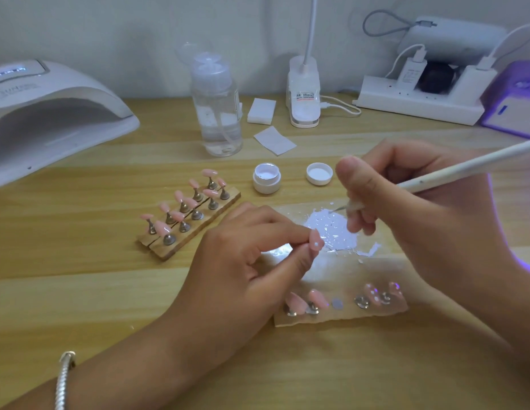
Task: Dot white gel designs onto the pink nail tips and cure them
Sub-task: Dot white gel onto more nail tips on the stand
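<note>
My left hand point(246, 261) pinches a pink nail tip point(314, 241) with a white dot on it, held above the clear palette sheet point(340, 270). My right hand point(405, 208) grips a white dotting pen point(465, 168); its fine metal point touches the smear of white gel point(331, 229) on the palette. An open white gel pot point(266, 178) and its lid point(319, 173) stand just behind. A wooden stand point(188, 214) to the left holds several pink tips on metal pegs. Along the palette's near edge stand more pink tips point(317, 298), two of them with white dots point(376, 292).
A white curing lamp point(51, 113) sits at the far left. A clear pump bottle point(218, 108), white wipes point(261, 111), a desk lamp base point(304, 96), a power strip point(420, 99) and a purple lamp point(515, 102) line the back of the wooden table point(110, 291).
</note>
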### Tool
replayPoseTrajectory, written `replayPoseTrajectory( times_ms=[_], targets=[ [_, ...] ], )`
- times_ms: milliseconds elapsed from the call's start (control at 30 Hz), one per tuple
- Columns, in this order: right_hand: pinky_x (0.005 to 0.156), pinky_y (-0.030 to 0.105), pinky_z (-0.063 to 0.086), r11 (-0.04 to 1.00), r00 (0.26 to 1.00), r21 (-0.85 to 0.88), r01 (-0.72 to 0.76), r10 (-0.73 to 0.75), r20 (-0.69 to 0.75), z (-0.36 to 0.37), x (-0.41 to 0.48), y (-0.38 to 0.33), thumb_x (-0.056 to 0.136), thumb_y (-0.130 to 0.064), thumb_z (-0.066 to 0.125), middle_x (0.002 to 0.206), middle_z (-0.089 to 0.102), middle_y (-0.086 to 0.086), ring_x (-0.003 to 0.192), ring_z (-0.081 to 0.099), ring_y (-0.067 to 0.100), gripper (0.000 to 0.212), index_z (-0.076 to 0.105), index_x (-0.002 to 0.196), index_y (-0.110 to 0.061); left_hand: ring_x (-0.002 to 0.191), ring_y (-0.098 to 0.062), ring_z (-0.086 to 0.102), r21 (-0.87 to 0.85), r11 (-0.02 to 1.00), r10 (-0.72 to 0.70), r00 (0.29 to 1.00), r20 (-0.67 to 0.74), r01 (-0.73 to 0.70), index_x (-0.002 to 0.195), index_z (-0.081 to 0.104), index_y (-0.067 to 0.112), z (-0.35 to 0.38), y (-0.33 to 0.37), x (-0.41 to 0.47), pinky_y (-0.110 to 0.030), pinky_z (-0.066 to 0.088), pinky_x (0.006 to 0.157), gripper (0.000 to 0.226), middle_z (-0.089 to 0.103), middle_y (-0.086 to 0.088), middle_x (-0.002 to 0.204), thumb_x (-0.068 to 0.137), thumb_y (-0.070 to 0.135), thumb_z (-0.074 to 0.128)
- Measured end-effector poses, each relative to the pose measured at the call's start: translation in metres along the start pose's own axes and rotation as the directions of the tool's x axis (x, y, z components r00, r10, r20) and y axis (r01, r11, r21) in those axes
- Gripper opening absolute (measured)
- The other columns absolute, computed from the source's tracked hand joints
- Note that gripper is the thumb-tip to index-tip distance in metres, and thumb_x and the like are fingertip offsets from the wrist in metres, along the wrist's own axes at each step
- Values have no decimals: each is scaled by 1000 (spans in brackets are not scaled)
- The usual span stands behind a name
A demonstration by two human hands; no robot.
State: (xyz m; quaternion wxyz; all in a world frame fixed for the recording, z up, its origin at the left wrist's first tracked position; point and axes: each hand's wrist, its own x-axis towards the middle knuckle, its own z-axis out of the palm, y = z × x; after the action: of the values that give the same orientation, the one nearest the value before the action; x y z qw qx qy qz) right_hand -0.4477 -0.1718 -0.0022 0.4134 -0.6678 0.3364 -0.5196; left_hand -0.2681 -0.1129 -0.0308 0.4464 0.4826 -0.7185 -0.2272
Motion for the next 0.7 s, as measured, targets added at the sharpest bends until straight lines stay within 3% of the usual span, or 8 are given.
replayPoseTrajectory(
  times_ms=[167,333,533,700],
  targets=[
    [44,22,44,997,999,82,2,-6,50,10,-9,-12,81,-47,71,48,60,-2,42,59,19,42,61,60,-11,87,-15,59,27,1000,11,1000,12,-11,89,79,26,-1,2,0,-16,47,67,11,67,13,82,89,26,68],
    [47,22,47,999,998,46,12,-15,56,11,-12,-11,85,-30,69,52,64,-1,45,60,17,32,61,61,-10,85,-12,57,-27,999,38,999,8,-38,92,78,24,-1,7,0,1,43,63,9,67,3,82,91,26,70],
    [49,21,46,1000,999,28,-2,0,50,11,-12,-9,88,-30,64,52,63,0,46,60,19,35,60,63,-6,91,-21,55,-138,990,-11,1000,21,13,96,81,19,1,6,-1,-9,49,48,16,68,3,84,89,24,68],
    [46,27,46,1000,998,-19,14,-13,57,11,-11,-9,89,-28,64,54,65,-1,47,59,18,32,62,63,-9,89,-18,57,-36,999,39,999,11,-39,99,79,27,-1,5,0,-13,49,56,12,68,9,84,92,28,69]
  ],
)
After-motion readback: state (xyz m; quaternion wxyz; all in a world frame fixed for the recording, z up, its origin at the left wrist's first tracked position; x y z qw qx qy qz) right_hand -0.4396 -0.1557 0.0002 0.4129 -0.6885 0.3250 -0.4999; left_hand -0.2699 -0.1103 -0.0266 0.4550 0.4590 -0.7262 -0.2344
